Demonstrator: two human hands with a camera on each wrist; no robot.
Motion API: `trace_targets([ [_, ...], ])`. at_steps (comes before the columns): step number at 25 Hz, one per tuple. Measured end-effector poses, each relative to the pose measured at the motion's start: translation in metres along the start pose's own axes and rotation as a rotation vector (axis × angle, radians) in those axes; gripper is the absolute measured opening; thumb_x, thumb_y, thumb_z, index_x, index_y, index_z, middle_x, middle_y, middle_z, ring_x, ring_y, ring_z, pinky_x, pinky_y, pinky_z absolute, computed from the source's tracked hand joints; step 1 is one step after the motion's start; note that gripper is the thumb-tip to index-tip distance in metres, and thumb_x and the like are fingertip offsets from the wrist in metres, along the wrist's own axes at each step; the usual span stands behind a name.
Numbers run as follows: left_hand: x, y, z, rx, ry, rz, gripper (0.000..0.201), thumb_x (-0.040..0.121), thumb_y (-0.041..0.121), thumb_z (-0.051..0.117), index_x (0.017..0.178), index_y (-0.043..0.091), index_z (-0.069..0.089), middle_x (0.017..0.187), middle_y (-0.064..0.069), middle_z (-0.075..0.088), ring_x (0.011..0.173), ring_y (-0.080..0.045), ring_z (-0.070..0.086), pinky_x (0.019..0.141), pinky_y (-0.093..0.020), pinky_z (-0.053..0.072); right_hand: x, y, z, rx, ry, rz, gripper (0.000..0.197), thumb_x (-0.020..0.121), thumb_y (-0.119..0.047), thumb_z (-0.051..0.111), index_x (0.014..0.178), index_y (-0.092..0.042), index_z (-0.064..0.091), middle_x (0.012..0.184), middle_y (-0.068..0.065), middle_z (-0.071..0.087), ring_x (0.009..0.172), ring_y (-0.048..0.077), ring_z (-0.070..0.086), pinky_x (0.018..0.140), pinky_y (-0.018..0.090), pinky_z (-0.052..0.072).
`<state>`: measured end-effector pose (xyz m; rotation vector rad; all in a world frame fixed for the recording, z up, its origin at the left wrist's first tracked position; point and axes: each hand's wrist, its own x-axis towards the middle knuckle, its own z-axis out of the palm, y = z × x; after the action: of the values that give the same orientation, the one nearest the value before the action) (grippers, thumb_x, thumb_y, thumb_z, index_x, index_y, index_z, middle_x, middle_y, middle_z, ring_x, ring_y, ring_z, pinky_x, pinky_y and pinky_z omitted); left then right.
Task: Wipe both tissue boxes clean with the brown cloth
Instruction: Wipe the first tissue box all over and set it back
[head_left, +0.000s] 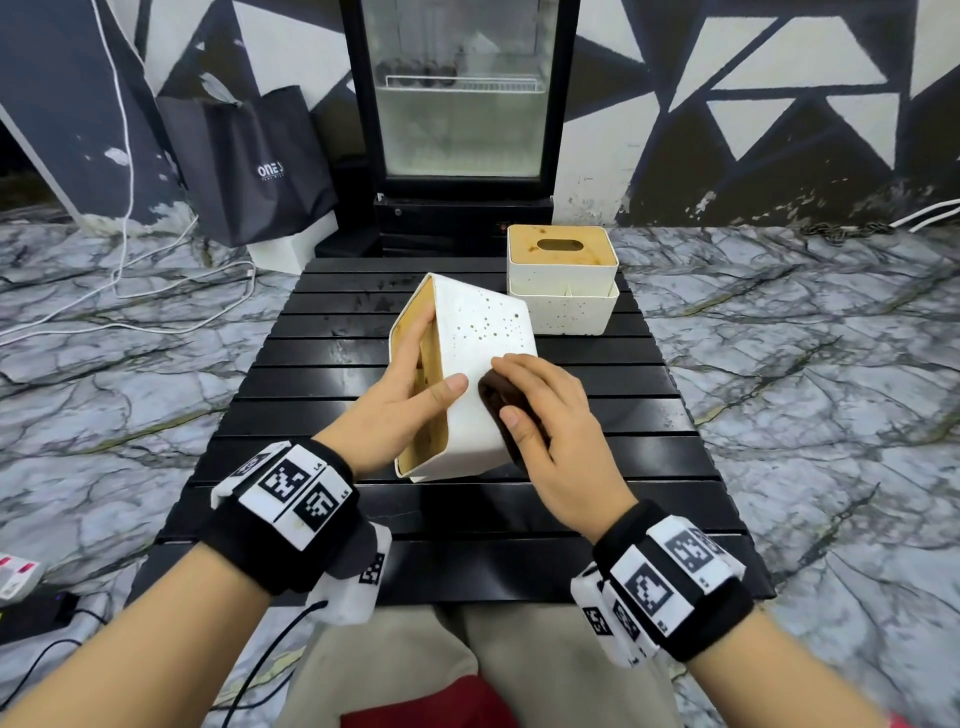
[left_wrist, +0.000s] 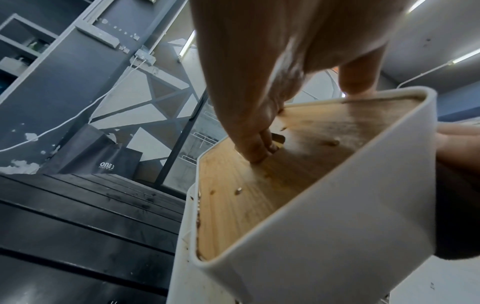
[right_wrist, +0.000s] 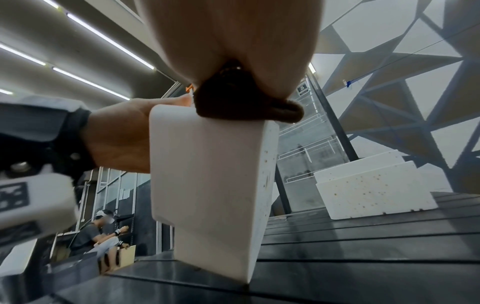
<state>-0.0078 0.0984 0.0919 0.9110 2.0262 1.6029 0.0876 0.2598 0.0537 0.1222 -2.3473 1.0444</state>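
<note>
Your left hand (head_left: 402, 400) grips the nearer tissue box (head_left: 483, 374), tipped on its edge on the black slatted table (head_left: 322, 364), with fingers hooked into the slot of its wooden lid (left_wrist: 259, 195) and the thumb on the white side. Your right hand (head_left: 550, 421) presses the bunched brown cloth (head_left: 498, 400) against that side (brown specks dot its far part). The 2nd tissue box (head_left: 563, 280) stands upright behind, well apart.

We seem to be in a café or shop turned into a recording room. A glass-door display fridge (head_left: 460, 98) stands against a wall painted in black and white triangles (head_left: 779, 88), beside a dark shopping bag (head_left: 254, 166). The floor is marble-patterned (head_left: 810, 332), long strip lights (right_wrist: 98, 37) run overhead, and another person with wrist bands (right_wrist: 103, 232) sits behind.
</note>
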Motion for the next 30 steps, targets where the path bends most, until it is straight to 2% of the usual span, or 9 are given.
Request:
trace_targets([
  [2, 0.000, 0.002, 0.001, 0.000, -0.015, 0.011, 0.080, 0.083, 0.031, 0.053, 0.144, 0.045, 0.002, 0.145, 0.005, 0.035, 0.126, -0.003, 0.043, 0.091, -0.003, 0.038, 0.001, -0.001, 0.000, -0.006, 0.003, -0.012, 0.041, 0.091, -0.028, 0.037, 0.130, -0.019, 0.047, 0.129, -0.005, 0.046, 0.122, 0.008, 0.033, 0.106, 0.011, 0.020],
  [6, -0.001, 0.004, 0.000, -0.005, -0.048, 0.021, 0.072, 0.093, 0.012, 0.052, 0.137, 0.047, 0.007, 0.131, 0.020, 0.042, 0.106, 0.013, 0.054, 0.083, -0.004, 0.042, 0.020, 0.002, -0.002, -0.031, 0.004, -0.027, 0.037, 0.093, -0.024, 0.041, 0.127, -0.016, 0.050, 0.129, 0.003, 0.049, 0.120, 0.014, 0.036, 0.105, 0.010, 0.020],
  [11, -0.002, 0.006, 0.002, 0.013, -0.037, 0.017, 0.067, 0.092, 0.003, 0.047, 0.134, 0.042, 0.012, 0.122, 0.021, 0.045, 0.096, 0.015, 0.056, 0.079, -0.005, 0.043, 0.030, 0.013, -0.007, -0.026, 0.047, 0.037, 0.038, 0.090, -0.019, 0.042, 0.126, -0.014, 0.052, 0.128, 0.003, 0.050, 0.119, 0.015, 0.038, 0.101, 0.006, 0.019],
  [16, -0.004, 0.008, 0.002, 0.035, -0.060, -0.020, 0.071, 0.092, 0.010, 0.050, 0.137, 0.046, 0.009, 0.118, 0.022, 0.050, 0.099, 0.011, 0.058, 0.081, -0.006, 0.044, 0.033, 0.008, -0.006, -0.052, 0.062, -0.002, 0.037, 0.089, -0.016, 0.043, 0.125, -0.012, 0.053, 0.126, 0.005, 0.051, 0.115, 0.014, 0.038, 0.101, 0.009, 0.022],
  [21, -0.004, 0.010, 0.003, 0.005, -0.044, -0.021, 0.068, 0.092, 0.010, 0.048, 0.136, 0.045, 0.010, 0.119, 0.021, 0.047, 0.094, 0.013, 0.059, 0.076, -0.005, 0.045, 0.048, 0.014, -0.011, -0.026, 0.067, 0.064, 0.038, 0.089, -0.018, 0.042, 0.124, -0.011, 0.053, 0.126, 0.006, 0.051, 0.119, 0.022, 0.042, 0.102, 0.022, 0.025],
  [24, -0.002, 0.008, 0.001, -0.012, -0.043, -0.010, 0.070, 0.091, 0.013, 0.053, 0.136, 0.046, 0.010, 0.121, 0.020, 0.046, 0.095, 0.014, 0.058, 0.077, -0.006, 0.045, 0.040, 0.009, -0.008, -0.051, 0.075, 0.091, 0.039, 0.089, -0.019, 0.042, 0.126, -0.012, 0.052, 0.127, 0.006, 0.050, 0.119, 0.022, 0.040, 0.102, 0.020, 0.024],
  [26, -0.003, 0.008, -0.002, -0.028, -0.048, -0.017, 0.074, 0.086, 0.025, 0.063, 0.132, 0.054, 0.013, 0.124, 0.019, 0.046, 0.098, 0.010, 0.059, 0.080, -0.009, 0.047, 0.043, 0.004, -0.005, -0.074, 0.050, 0.061, 0.038, 0.089, -0.017, 0.043, 0.126, -0.012, 0.052, 0.127, 0.007, 0.051, 0.118, 0.023, 0.040, 0.100, 0.019, 0.022],
  [28, -0.004, 0.009, -0.003, -0.025, -0.056, -0.023, 0.074, 0.076, 0.038, 0.063, 0.128, 0.061, 0.015, 0.127, 0.017, 0.045, 0.101, 0.005, 0.060, 0.083, -0.012, 0.048, 0.054, 0.001, -0.007, -0.078, 0.017, 0.053, 0.035, 0.091, -0.012, 0.045, 0.126, -0.011, 0.051, 0.128, 0.008, 0.050, 0.119, 0.025, 0.039, 0.099, 0.016, 0.020],
  [30, -0.003, 0.008, -0.003, -0.006, -0.055, -0.021, 0.073, 0.077, 0.036, 0.060, 0.129, 0.060, 0.015, 0.127, 0.015, 0.047, 0.101, 0.004, 0.060, 0.083, -0.011, 0.048, 0.065, 0.003, -0.011, -0.071, -0.007, 0.081, 0.034, 0.093, -0.009, 0.045, 0.127, -0.012, 0.050, 0.129, 0.008, 0.049, 0.120, 0.024, 0.037, 0.099, 0.017, 0.020],
])
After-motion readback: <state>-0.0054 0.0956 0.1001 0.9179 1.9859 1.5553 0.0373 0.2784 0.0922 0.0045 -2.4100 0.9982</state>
